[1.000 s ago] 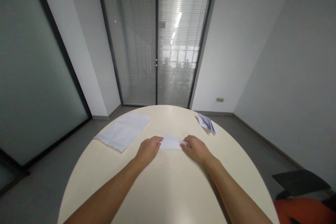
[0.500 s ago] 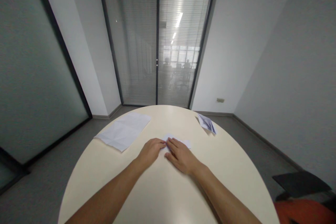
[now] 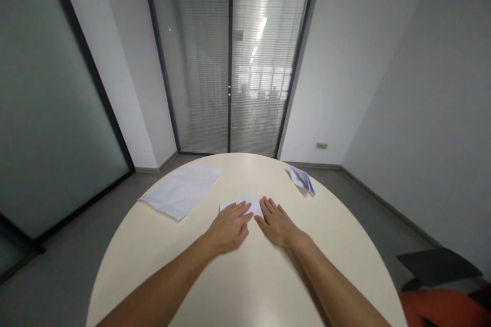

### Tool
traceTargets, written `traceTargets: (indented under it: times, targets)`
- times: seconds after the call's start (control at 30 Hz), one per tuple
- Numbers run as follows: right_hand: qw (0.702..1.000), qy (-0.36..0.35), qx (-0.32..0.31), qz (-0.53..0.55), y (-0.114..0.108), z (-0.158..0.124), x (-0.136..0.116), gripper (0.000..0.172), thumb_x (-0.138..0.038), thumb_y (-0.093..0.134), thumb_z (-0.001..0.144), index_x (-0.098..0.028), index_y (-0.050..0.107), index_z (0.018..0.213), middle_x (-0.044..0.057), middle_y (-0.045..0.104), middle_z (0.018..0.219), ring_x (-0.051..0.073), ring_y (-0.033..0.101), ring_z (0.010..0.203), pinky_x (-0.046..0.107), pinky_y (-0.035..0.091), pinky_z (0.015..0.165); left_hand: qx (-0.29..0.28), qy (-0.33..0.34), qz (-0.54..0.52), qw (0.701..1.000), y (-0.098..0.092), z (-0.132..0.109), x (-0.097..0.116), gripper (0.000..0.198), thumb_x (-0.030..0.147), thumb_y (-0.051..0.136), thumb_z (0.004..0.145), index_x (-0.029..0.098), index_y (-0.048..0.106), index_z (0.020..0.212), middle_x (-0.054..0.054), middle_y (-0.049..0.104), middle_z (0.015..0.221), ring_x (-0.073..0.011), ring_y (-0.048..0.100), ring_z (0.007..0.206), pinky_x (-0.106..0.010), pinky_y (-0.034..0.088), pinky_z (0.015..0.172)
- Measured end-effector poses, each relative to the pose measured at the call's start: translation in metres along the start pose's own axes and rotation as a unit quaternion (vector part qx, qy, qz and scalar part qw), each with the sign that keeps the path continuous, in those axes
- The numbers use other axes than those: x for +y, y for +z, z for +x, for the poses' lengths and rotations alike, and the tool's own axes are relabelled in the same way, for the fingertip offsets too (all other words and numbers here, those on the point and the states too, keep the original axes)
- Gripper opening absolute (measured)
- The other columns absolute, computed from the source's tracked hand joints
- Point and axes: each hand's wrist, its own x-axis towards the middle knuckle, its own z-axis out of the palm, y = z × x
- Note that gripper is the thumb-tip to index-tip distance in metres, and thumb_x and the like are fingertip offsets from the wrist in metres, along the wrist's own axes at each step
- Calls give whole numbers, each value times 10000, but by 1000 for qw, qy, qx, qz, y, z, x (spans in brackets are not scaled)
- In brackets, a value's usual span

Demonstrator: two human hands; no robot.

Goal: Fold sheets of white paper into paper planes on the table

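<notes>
A small piece of folded white paper [image 3: 249, 200] lies at the middle of the round table, partly covered by both hands. My left hand [image 3: 230, 226] rests on its left and near part, fingers stretched out to the right. Flat against the right side of the paper lies my right hand [image 3: 276, 220], its fingers extended and pointing away from me. Neither hand grips anything. The near edge of the paper is hidden under the hands.
A larger creased white sheet [image 3: 183, 190] lies at the left of the cream table [image 3: 245, 286]. A folded paper [image 3: 302, 180] sits near the right far edge. A chair with an orange seat [image 3: 441, 309] stands at the lower right. Glass doors [image 3: 230, 61] are beyond.
My hands have drawn apart. The right hand has slid right to the paper's right side, and the left has spread its fingers over the paper, whose left part now shows.
</notes>
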Motion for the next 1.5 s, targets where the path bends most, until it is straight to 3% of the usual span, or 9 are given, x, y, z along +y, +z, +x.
traceTargets:
  times: [0.13, 0.4, 0.8, 0.93, 1.07, 1.2, 1.5]
  targets:
    - [1000, -1, -11, -11, -2, -2, -3, 720, -502, 191, 1009, -59, 161, 1576, 160, 88, 1641, 313, 63, 1518, 513, 142, 1215, -41, 2, -19, 999, 1, 0, 5, 456, 222, 392, 964, 239, 520, 1402, -64, 500, 1493, -262, 447, 1386, -470, 378, 1131]
    - [999, 20, -31, -5, -8, -4, -8, 733, -512, 194, 1000, -72, 124, 1582, 128, 62, 1645, 309, 41, 1520, 529, 107, 1218, -30, -36, -6, 999, 5, 2, 0, 448, 300, 318, 1015, 172, 527, 1389, -92, 511, 1481, -260, 452, 1382, -462, 362, 1141]
    - [1000, 16, -11, -13, -3, -4, -4, 755, -574, 163, 999, -94, 143, 1582, 118, 77, 1642, 294, 46, 1523, 547, 96, 1214, -40, -156, 72, 984, 8, 2, -5, 533, 383, 355, 1014, 52, 492, 1408, -207, 448, 1502, -297, 411, 1410, -420, 376, 1142]
    - [1000, 6, 14, -23, -4, -6, -6, 757, -579, 195, 1003, -79, 196, 1571, 153, 131, 1631, 315, 90, 1517, 564, 90, 1210, -17, -113, 72, 991, 8, -1, -2, 495, 401, 379, 1007, 180, 488, 1436, -138, 423, 1537, -340, 403, 1407, -501, 396, 1102]
    - [997, -49, 55, -35, -11, -9, -14, 688, -523, 246, 1018, -96, 267, 1557, 142, 161, 1628, 306, 104, 1518, 560, 48, 1215, -15, -62, 61, 996, 4, -1, -3, 430, 326, 376, 1006, 237, 515, 1403, -87, 491, 1497, -301, 407, 1403, -506, 400, 1076]
    - [992, -125, 25, 11, -13, -9, -21, 659, -520, 237, 1025, -145, 253, 1567, 96, 190, 1629, 259, 120, 1520, 510, 104, 1229, -15, -24, 39, 999, 3, 2, -5, 443, 262, 397, 989, 262, 482, 1424, -51, 485, 1506, -259, 414, 1400, -471, 392, 1087]
    - [995, -88, -11, 43, -12, -6, -6, 690, -540, 270, 1013, -133, 233, 1569, 119, 155, 1633, 279, 97, 1520, 506, 126, 1222, 3, -69, 4, 998, 3, 3, -15, 364, 238, 491, 950, 221, 640, 1282, -72, 606, 1387, -233, 554, 1281, -413, 449, 1060]
